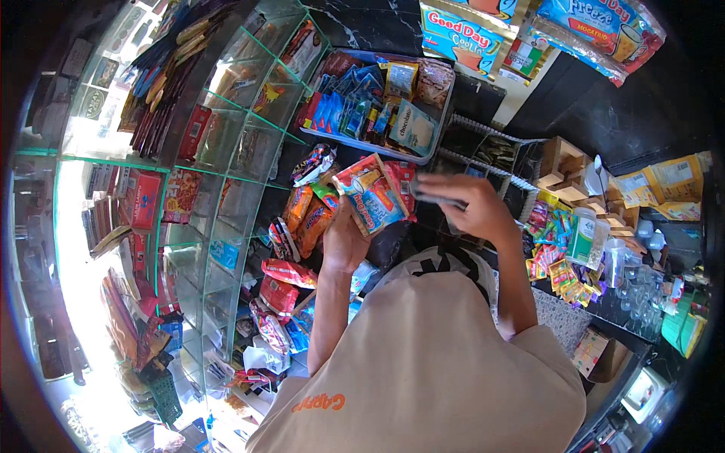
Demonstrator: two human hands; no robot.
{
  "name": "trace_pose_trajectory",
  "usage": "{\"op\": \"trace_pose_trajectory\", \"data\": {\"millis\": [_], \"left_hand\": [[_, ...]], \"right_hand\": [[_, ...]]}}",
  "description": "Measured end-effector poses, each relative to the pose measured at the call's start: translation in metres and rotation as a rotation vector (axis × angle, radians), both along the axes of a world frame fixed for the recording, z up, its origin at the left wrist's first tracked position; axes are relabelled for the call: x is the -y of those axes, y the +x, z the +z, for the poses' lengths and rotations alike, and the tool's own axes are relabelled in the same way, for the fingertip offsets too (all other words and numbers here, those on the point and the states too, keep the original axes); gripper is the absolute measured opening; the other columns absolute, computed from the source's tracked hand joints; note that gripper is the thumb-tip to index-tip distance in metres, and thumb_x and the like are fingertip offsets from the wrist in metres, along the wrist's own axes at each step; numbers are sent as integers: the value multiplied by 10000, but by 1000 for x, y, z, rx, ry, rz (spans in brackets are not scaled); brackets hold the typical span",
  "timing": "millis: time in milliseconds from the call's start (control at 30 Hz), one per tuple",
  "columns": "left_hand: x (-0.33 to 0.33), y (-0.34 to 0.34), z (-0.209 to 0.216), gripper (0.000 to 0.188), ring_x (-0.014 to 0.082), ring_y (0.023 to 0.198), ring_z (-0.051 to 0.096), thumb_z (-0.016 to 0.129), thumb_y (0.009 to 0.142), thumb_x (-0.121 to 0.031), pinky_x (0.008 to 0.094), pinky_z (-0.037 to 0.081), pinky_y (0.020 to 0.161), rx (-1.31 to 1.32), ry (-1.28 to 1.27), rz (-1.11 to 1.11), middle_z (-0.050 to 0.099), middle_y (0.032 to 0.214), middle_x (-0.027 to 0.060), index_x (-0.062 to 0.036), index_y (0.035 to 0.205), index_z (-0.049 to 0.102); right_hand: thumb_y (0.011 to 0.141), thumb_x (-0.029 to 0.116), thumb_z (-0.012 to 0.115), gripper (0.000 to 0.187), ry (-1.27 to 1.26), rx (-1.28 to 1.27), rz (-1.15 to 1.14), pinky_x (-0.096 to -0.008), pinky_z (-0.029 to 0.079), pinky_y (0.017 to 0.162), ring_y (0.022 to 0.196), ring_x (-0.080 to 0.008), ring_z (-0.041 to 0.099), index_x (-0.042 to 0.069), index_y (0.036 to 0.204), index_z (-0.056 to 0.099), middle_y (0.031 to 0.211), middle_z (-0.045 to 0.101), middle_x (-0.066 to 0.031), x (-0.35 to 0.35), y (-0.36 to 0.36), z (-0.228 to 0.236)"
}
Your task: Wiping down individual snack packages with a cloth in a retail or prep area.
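Note:
My left hand [345, 240] grips the lower edge of a blue, yellow and red drink-sachet packet [371, 198], tilted in front of me. A red packet [404, 183] shows behind it; whether I hold that one too, I cannot tell. To the right, my right hand [477, 210] is smeared by motion, its fingers bent around a grey, flat-looking thing [441, 198] too blurred to name. Orange snack packets [308, 226] lie just left of my left wrist, with red packets [281, 293] nearer to me.
Beyond my hands stands a plastic tub [362, 146] full of sachets. Glass shelves [219, 302] with goods rise on the left. Large sachet packs [464, 41] hang at the top right. Wire racks [487, 147], candy packets [555, 238] and drinking glasses [638, 291] fill the right.

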State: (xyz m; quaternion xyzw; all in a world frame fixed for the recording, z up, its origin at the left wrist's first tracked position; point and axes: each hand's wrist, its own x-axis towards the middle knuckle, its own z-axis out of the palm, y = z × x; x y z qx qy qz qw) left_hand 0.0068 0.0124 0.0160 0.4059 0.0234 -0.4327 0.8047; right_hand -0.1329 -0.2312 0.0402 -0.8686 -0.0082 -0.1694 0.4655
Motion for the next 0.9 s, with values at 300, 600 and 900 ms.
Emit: {"op": "trace_pose_trajectory", "data": {"millis": [300, 600, 900], "left_hand": [[1, -10, -8, 499, 273, 1391, 583, 341, 1186, -362, 489, 458, 1182, 114, 7, -131, 596, 1485, 132, -58, 1573, 426], [5, 1, -14, 474, 268, 1385, 577, 337, 1189, -347, 461, 440, 1193, 73, -36, -23, 610, 1456, 120, -57, 1542, 462], [-2, 2, -21, 465, 269, 1275, 660, 352, 1181, -394, 493, 513, 1116, 120, -44, -86, 664, 1389, 108, -69, 1461, 533]], "right_hand": [[916, -35, 712, 485, 107, 122, -52, -390, 553, 1084, 1315, -316, 663, 89, 1385, 705, 1465, 662, -130, -43, 34, 2], [929, 53, 716, 453, 15, -39, 98, -431, 557, 1068, 1289, -306, 660, 127, 1376, 710, 1523, 596, -114, -64, 24, -15], [858, -90, 682, 503, 311, -144, 317, -396, 547, 1087, 1302, -338, 665, 92, 1322, 750, 1408, 701, -128, -34, 17, 5]]}}
